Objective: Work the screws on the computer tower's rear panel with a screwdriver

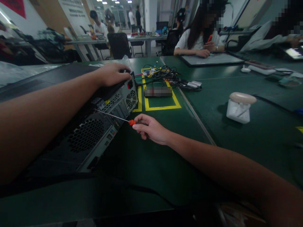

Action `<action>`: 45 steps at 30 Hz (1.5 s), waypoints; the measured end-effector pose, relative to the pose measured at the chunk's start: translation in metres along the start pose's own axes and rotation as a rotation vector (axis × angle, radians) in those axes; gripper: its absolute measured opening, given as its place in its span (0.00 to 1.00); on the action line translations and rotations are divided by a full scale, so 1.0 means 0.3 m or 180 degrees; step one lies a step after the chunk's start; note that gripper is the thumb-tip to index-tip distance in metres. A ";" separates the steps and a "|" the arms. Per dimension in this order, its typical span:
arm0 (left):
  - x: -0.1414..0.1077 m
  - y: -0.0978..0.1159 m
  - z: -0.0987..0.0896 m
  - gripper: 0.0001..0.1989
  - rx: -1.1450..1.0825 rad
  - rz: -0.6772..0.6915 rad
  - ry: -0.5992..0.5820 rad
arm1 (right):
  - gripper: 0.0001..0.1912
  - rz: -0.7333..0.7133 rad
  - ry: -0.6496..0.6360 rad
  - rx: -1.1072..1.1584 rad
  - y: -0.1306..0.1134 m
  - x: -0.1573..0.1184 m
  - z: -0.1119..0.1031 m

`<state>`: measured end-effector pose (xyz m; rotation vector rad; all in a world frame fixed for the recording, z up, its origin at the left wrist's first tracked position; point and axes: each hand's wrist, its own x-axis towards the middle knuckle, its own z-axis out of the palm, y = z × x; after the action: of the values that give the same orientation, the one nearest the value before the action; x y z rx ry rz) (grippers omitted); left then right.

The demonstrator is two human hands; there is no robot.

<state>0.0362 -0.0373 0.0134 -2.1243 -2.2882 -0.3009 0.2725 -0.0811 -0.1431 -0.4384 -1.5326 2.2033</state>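
A black and grey computer case (113,108) lies on the green table at the left, its back panel with vents and ports facing me. My left hand (115,74) rests on the case's far top edge, palm down, fingers bent over it and holding nothing else visible. Fingers and thumb of my right hand (150,127) are closed round the handle of a screwdriver (132,122) with an orange-red collar. Its long thin shaft points left, and the tip is at the back panel near a yellow label. Whether the tip touches a screw cannot be made out.
Beyond the case lie a bundle of cables (165,74) and a dark block (158,91) inside yellow tape (163,109). A white box with a rounded beige top (239,108) stands at the right. People sit at tables further back.
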 end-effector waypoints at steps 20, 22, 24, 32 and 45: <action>-0.010 0.014 -0.006 0.38 -0.0005 -0.0046 -0.0032 | 0.11 0.0244 -0.0059 -0.0030 -0.028 -0.007 0.012; -0.010 0.013 -0.006 0.39 0.0002 -0.0034 -0.0038 | 0.11 0.0207 -0.0080 -0.0025 -0.024 -0.007 0.011; -0.010 0.012 -0.006 0.39 0.0007 -0.0037 -0.0046 | 0.12 0.0152 -0.0074 -0.0005 -0.020 -0.006 0.011; -0.007 0.007 -0.004 0.39 0.0021 -0.0031 0.0000 | 0.22 0.0005 -0.0081 -0.0125 -0.019 -0.011 0.011; -0.004 0.000 -0.005 0.39 -0.0013 0.0046 -0.0011 | 0.19 0.0034 -0.0066 -0.0135 -0.029 -0.012 0.013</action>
<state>0.0362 -0.0388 0.0146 -2.1441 -2.2748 -0.3021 0.2750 -0.0834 -0.1336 -0.4391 -1.5938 2.1935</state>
